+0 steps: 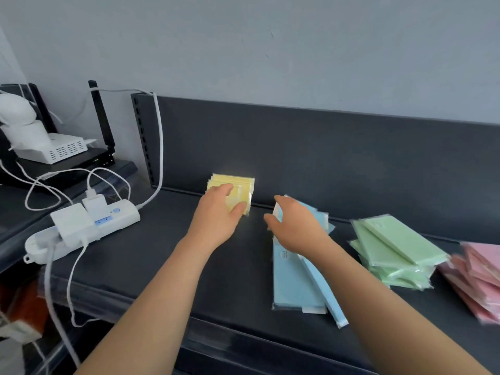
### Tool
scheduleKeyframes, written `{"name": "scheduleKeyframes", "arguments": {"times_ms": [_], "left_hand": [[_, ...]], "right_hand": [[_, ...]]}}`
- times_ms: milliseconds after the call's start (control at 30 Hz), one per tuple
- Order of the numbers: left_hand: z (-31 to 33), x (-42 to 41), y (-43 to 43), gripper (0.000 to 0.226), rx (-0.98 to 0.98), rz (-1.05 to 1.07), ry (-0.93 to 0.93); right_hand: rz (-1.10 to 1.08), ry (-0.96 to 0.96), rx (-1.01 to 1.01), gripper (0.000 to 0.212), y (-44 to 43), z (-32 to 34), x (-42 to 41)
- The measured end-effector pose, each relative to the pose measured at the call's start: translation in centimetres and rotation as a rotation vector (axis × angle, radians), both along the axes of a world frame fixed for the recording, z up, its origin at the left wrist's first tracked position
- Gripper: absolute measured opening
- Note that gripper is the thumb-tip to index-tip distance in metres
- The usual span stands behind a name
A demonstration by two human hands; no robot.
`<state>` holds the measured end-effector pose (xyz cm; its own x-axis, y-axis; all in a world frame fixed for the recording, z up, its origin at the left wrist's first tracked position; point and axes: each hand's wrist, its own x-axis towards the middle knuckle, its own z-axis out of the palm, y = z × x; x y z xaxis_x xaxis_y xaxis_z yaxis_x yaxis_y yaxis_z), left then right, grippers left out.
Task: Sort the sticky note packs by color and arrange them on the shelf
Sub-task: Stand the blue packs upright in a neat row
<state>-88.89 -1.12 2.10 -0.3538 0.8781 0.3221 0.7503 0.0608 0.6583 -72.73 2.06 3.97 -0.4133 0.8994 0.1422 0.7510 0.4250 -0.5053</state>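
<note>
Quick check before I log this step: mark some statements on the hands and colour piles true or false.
The left hand grips the yellow packs. True.
The green packs lie between the blue packs and the pink packs. True.
The right hand is on the pink packs. False: it is on the blue packs.
The yellow packs are at the front edge. False: they are at the back of the shelf, by its rear panel.
The power strip lies right of the pink packs. False: it is at the left end.

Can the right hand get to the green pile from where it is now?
Probably yes. The green pile lies flat just right of the blue packs under the right hand, top uncovered, with only bare shelf between.
</note>
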Motion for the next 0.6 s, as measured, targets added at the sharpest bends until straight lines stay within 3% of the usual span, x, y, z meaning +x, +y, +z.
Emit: {"name": "scheduleKeyframes", "arguments": {"times_ms": [100,200,367,600], "left_hand": [[0.0,3.4,-1.0,0.062,-0.116,-0.088,-0.047],[-0.7,6.4,-1.7,0.077,-0.285,-0.131,-0.135],[-2.4,9.0,-2.3,0.044,-0.423,-0.133,-0.212],[-3.6,9.2,-2.9,0.036,-0.374,-0.096,-0.354]], "right_hand": [[0.038,-0.054,-0.077,0.051,-1.4,-0.1,4.1],[0.078,-0.145,-0.101,0.051,-2.5,-1.5,7.0],[0.073,-0.198,-0.105,0.064,-3.2,-4.8,9.6],[0.096,-0.017,-0.052,0.066,-3.7,-6.5,10.8]]}}
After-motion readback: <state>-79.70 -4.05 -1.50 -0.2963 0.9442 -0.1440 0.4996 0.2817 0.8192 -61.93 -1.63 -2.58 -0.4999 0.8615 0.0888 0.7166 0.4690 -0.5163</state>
